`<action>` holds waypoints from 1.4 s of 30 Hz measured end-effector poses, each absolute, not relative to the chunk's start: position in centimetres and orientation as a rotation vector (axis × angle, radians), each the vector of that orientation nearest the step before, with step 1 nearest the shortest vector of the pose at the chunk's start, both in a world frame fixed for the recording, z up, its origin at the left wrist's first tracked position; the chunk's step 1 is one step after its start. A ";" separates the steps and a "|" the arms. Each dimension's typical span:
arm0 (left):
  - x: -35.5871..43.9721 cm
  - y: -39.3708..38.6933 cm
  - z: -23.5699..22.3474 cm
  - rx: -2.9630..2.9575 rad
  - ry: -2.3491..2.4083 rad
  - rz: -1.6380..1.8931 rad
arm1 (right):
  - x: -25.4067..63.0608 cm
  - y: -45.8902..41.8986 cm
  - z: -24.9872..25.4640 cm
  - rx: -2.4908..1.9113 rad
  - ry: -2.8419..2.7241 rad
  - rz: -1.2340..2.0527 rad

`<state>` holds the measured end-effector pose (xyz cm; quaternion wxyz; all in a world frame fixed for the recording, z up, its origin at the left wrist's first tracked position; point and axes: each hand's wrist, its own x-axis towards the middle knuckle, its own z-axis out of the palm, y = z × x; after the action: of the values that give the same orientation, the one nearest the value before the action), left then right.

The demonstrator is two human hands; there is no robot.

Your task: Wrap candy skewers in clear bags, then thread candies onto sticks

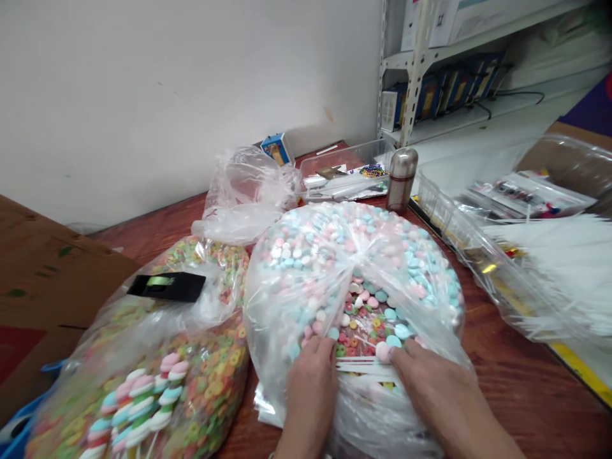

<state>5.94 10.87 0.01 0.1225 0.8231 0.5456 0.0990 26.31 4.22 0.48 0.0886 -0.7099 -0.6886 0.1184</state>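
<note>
A large clear plastic bag full of pink, blue and white button-shaped candies stands in front of me, its mouth open toward me. Inside the opening, loose pastel candies lie among small coloured rings. Several thin white sticks lie across the front of the opening, between my hands. My left hand is curled at their left ends, fingertips hidden. On the other side, my right hand has its fingers closed beside a pink candy; whatever they grip is hidden.
To the left lies a bag of coloured rings, with finished candy skewers and a black strip on top. A steel bottle, a clear tray and crumpled plastic stand behind. At right, a clear bin holds white sticks.
</note>
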 end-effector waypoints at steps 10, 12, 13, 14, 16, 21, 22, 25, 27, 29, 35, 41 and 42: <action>8.1 12.0 0.3 2.564 1.458 0.255 | 25.2 5.5 1.6 -1.963 -1.991 0.490; 8.4 12.3 0.3 2.566 1.452 0.227 | 25.2 5.7 2.3 -1.993 -2.095 0.425; 8.5 12.4 0.3 2.547 1.456 0.228 | 25.2 5.7 2.5 -2.027 -2.184 0.370; 8.5 12.5 0.3 2.513 1.464 0.243 | 25.2 5.7 2.7 -2.053 -2.251 0.323; 8.3 12.6 0.3 2.411 1.472 0.310 | 25.5 5.5 2.8 -2.085 -2.268 0.279; 7.5 12.7 0.6 1.996 1.485 0.553 | 25.7 4.5 1.5 -2.018 -2.259 0.309; 7.3 12.8 0.6 1.888 1.494 0.581 | 25.7 4.4 1.3 -2.009 -2.257 0.324; 7.0 13.0 0.3 1.571 1.463 0.654 | 25.8 4.2 1.3 -2.050 -2.243 0.345; 6.8 13.0 0.1 1.396 1.425 0.702 | 26.1 4.3 1.8 -2.123 -2.214 0.304; 6.8 13.0 0.0 1.286 1.402 0.728 | 26.6 4.3 2.6 -2.191 -2.187 0.249; 6.9 12.9 -0.1 1.169 1.369 0.711 | 27.2 4.1 3.1 -2.116 -2.227 0.226; 6.8 13.0 0.1 1.041 1.385 0.733 | 26.1 4.2 0.5 -2.023 -2.213 0.217; 6.8 13.0 0.1 1.034 1.387 0.733 | 26.1 4.2 0.2 -2.040 -2.213 0.232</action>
<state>6.77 13.03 0.09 0.5901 0.4443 0.5960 0.3148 26.06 4.19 0.16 0.0613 -0.6746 -0.7317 0.0768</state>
